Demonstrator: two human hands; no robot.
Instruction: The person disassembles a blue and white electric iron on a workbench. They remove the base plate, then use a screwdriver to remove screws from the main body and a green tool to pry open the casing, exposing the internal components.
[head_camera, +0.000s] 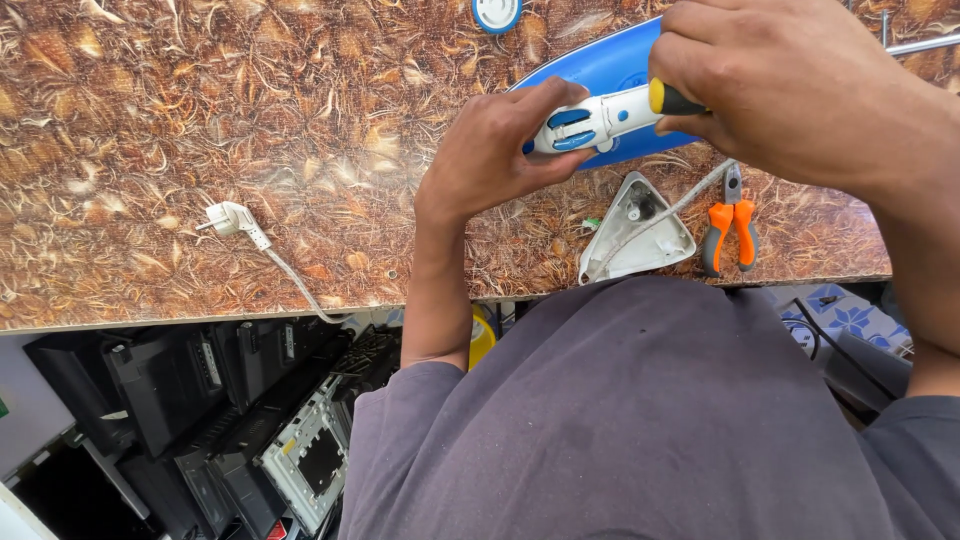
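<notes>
The blue and white iron (600, 95) lies on the brown patterned tabletop (200, 130), its white handle with blue buttons raised toward the camera. The left hand (495, 160) has its grip closed around the handle's end. The right hand (790, 80) has its grip wrapped around a yellow-and-black screwdriver (672, 98), whose tip meets the handle. Just below the right grip lie a white triangular cover (640, 235) and orange-handled pliers (730, 225). Well left of the left grip rests a white plug (232, 218).
</notes>
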